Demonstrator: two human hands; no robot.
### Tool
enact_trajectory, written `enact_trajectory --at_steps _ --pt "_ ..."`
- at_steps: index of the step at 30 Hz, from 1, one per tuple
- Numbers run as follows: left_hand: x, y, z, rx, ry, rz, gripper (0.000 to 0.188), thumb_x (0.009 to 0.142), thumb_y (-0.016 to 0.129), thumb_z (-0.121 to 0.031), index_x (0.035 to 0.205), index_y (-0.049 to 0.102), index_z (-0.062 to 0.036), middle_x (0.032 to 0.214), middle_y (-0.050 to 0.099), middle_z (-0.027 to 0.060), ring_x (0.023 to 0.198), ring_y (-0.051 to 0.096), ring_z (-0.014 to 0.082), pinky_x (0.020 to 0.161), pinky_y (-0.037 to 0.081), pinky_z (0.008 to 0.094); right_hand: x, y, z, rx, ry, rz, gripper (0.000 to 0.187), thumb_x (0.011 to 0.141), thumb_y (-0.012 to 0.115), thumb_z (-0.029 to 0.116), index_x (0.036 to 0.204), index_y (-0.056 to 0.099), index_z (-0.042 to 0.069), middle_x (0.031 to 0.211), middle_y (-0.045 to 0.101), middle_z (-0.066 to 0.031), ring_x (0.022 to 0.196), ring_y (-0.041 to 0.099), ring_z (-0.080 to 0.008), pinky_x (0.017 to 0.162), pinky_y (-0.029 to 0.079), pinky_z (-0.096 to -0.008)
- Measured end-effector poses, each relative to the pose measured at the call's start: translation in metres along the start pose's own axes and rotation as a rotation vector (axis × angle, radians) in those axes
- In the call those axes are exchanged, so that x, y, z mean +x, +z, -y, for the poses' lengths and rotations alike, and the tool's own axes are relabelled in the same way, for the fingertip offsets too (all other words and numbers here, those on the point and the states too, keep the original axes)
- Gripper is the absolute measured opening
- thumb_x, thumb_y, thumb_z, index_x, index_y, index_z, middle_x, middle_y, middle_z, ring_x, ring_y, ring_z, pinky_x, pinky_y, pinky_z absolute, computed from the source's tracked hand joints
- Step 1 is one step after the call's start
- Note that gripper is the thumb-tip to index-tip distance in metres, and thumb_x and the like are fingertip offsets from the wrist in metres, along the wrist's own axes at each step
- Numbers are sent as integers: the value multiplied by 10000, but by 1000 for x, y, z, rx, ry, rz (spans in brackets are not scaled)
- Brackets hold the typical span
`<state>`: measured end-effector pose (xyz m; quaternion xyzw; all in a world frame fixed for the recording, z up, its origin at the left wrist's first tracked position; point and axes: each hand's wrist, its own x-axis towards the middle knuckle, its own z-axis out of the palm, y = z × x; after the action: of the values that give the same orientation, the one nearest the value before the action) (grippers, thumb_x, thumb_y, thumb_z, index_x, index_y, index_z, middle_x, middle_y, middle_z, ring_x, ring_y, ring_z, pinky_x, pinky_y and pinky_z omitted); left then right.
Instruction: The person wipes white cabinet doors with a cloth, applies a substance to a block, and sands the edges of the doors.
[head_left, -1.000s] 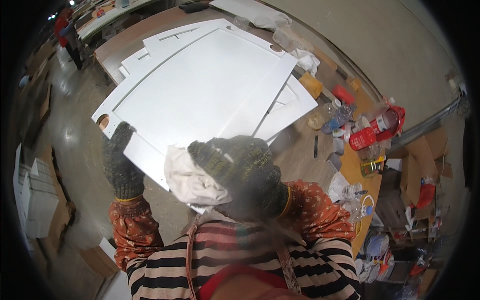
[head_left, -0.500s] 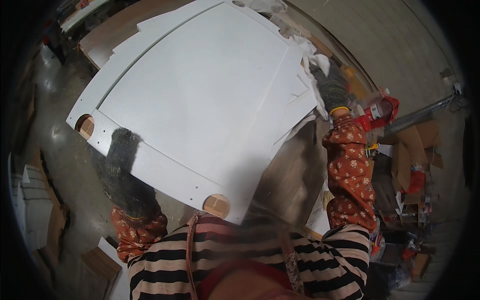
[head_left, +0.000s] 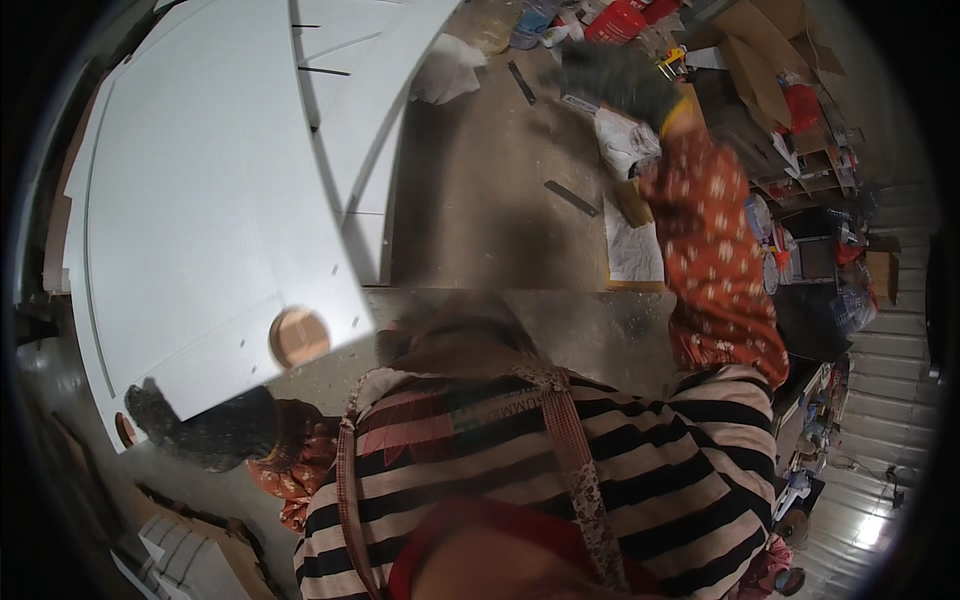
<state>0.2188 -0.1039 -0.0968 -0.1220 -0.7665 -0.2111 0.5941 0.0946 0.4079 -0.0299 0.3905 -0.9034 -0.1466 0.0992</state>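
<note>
A large white panel (head_left: 200, 200) with round cut-outs near its corners fills the left side. My left hand (head_left: 205, 425), in a dark knit glove, is closed on the panel's near edge by the corner. More white panels (head_left: 365, 150) lie beneath and to the right of it. My right hand (head_left: 615, 80), gloved the same way, is stretched over the far right of the brown table, apart from the panel. Motion smears its fingers, so what they hold, if anything, cannot be told. A crumpled white cloth (head_left: 447, 70) lies beside the panels.
On the brown table (head_left: 480, 220) lie two dark strips (head_left: 571, 198) and, at its right edge, a white sheet (head_left: 632, 240). Red containers (head_left: 615, 22) stand at the back. Cardboard boxes (head_left: 750, 65) and shelving stand to the right; more panels (head_left: 190, 555) lean at lower left.
My view has swung right, and the panel now sits further left. My right hand has left the white cloth at the panel's edge and moved out over the table. My left hand still grips the panel.
</note>
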Motion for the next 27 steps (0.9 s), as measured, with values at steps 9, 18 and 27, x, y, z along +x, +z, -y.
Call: enact_trajectory --at_steps 9,18,27 --pt "-129 -30 12 -349 -252 398 366 922 495 -285 1064 550 48 1002 591 186 891 623 252 758 527 355 -73 77 213 234 727 -62 384 791 618 241 1122 541 62 1022 552 -156 1007 523 -338 862 435 -435" --pt "-209 -87 176 -665 -731 119 376 925 531 -242 1201 519 14 1140 594 166 931 634 222 816 517 341 -94 58 248 500 553 -137 455 700 689 206 1095 570 15 1099 557 -167 1023 525 -364 864 437 -439" --pt "57 10 93 -612 -652 51 295 940 511 -144 1190 527 12 1153 586 142 984 600 195 849 517 322 -126 65 265 473 396 -111 351 718 587 66 1060 655 112 970 631 -92 864 604 -243 675 461 -345"
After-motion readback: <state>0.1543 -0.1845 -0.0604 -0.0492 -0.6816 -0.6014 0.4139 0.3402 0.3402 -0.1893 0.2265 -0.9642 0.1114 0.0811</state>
